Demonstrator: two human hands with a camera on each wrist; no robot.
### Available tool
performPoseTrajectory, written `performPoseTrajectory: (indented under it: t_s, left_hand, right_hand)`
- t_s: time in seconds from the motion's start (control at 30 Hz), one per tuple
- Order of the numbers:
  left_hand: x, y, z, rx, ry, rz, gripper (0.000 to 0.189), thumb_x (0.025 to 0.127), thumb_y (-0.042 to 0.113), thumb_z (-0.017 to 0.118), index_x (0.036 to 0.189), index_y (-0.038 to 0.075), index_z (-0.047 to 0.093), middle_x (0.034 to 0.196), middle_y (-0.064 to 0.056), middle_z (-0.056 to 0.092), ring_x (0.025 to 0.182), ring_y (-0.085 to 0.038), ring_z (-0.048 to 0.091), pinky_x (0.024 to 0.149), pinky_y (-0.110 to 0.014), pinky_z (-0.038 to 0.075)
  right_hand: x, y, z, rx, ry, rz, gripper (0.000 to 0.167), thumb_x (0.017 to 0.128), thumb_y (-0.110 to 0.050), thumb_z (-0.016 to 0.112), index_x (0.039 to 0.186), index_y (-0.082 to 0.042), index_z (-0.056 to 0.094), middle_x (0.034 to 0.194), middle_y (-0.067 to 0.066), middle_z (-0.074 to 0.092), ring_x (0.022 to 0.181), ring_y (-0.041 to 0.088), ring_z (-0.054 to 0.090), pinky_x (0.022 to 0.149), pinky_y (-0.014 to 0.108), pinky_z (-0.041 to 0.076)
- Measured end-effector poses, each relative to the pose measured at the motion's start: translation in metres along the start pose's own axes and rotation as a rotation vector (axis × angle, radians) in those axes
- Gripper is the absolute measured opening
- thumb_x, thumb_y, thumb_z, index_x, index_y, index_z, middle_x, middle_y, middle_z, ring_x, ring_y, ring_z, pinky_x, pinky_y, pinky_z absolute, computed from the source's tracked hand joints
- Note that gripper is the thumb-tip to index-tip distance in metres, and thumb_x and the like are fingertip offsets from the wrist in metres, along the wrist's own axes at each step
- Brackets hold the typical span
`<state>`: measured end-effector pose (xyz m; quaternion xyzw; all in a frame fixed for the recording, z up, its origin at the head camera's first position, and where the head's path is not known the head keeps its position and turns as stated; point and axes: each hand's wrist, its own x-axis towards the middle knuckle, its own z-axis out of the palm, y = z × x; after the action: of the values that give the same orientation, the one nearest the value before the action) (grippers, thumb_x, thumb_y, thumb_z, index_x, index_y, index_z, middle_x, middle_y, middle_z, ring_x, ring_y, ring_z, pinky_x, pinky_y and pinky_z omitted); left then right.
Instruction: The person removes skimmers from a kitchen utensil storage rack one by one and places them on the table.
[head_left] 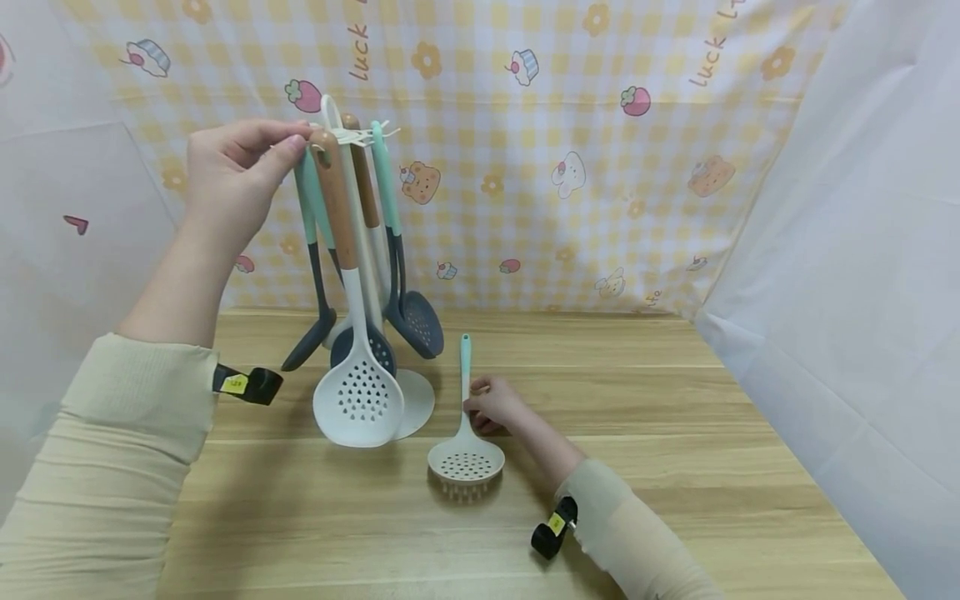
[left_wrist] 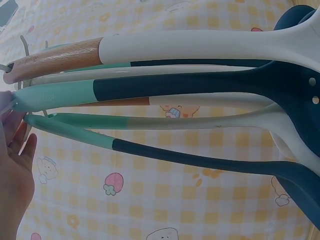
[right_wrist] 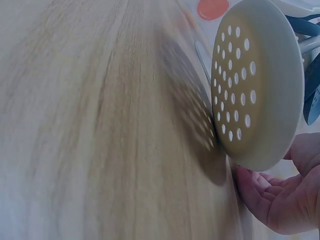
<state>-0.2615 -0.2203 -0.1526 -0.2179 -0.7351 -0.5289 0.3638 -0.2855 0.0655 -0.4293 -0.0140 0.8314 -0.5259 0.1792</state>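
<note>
At the top of the white utensil rack (head_left: pixel 417 405), my left hand (head_left: pixel 236 171) pinches the rim beside the handle ends; in the left wrist view its fingers (left_wrist: pixel 29 150) are near the teal handles. A white skimmer (head_left: pixel 360 392) with a wooden handle hangs at the front of the rack. My right hand (head_left: pixel 497 406) holds the handle of a light beige skimmer (head_left: pixel 466 460) with a teal handle end. Its perforated bowl is low over the table, handle pointing to the back. Seen from the right wrist, the bowl (right_wrist: pixel 260 85) partly covers the right hand (right_wrist: pixel 285 197).
Several utensils with teal or wooden handles hang round the rack, among them a dark slotted skimmer (head_left: pixel 422 323) and a dark-headed tool (head_left: pixel 309 340). The wooden table (head_left: pixel 637 400) reaches to a yellow checked cloth (head_left: pixel 495 233) behind. White sheeting (head_left: pixel 840 275) hangs at the right.
</note>
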Motion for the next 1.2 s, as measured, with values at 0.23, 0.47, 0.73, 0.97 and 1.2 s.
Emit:
performPoseTrajectory:
  t_s: [0.23, 0.47, 0.73, 0.97, 1.2]
  left_hand:
    - [0.001, 0.000, 0.000, 0.010, -0.002, 0.005, 0.013, 0.092, 0.008, 0.063, 0.099, 0.005, 0.074, 0.101, 0.004, 0.071, 0.100, -0.010, 0.063, 0.092, -0.025, 0.045]
    - [0.002, 0.001, 0.000, 0.000, -0.007, 0.000, 0.013, 0.093, 0.005, 0.061, 0.096, 0.004, 0.074, 0.098, 0.004, 0.071, 0.095, -0.013, 0.062, 0.086, -0.021, 0.045]
    - [0.005, 0.002, 0.000, -0.003, -0.021, -0.017, 0.018, 0.096, 0.005, 0.052, 0.091, 0.002, 0.070, 0.096, 0.006, 0.069, 0.099, -0.015, 0.057, 0.086, -0.024, 0.039]
    - [0.006, 0.001, 0.005, -0.083, -0.019, -0.011, 0.022, 0.095, 0.003, 0.045, 0.086, 0.002, 0.065, 0.095, -0.002, 0.066, 0.102, -0.017, 0.054, 0.086, -0.027, 0.036]
    - [0.008, -0.001, 0.012, -0.278, 0.015, -0.006, 0.018, 0.089, -0.009, 0.049, 0.078, -0.004, 0.063, 0.088, -0.007, 0.065, 0.091, -0.020, 0.059, 0.078, -0.025, 0.040]
  right_hand:
    - [-0.001, -0.003, -0.008, 0.006, 0.011, -0.014, 0.043, 0.090, -0.010, 0.060, 0.129, 0.004, 0.048, 0.087, 0.014, 0.063, 0.068, 0.022, 0.061, 0.055, 0.032, 0.053]
    - [-0.003, -0.009, -0.013, 0.035, 0.039, -0.170, 0.040, 0.092, -0.011, 0.056, 0.129, 0.002, 0.049, 0.092, 0.016, 0.062, 0.063, 0.021, 0.058, 0.053, 0.032, 0.050]
    - [-0.016, -0.035, -0.011, 0.035, 0.055, -0.398, 0.032, 0.094, -0.009, 0.055, 0.124, 0.001, 0.055, 0.088, 0.014, 0.062, 0.070, 0.023, 0.061, 0.065, 0.040, 0.054]
    - [-0.024, -0.057, -0.008, 0.046, 0.069, -0.551, 0.023, 0.093, -0.006, 0.055, 0.115, 0.000, 0.061, 0.087, 0.020, 0.064, 0.067, 0.021, 0.061, 0.062, 0.035, 0.053]
    - [-0.034, -0.084, -0.012, 0.118, 0.112, -0.692, 0.018, 0.092, 0.001, 0.055, 0.108, 0.005, 0.062, 0.083, 0.023, 0.062, 0.068, 0.034, 0.061, 0.064, 0.045, 0.054]
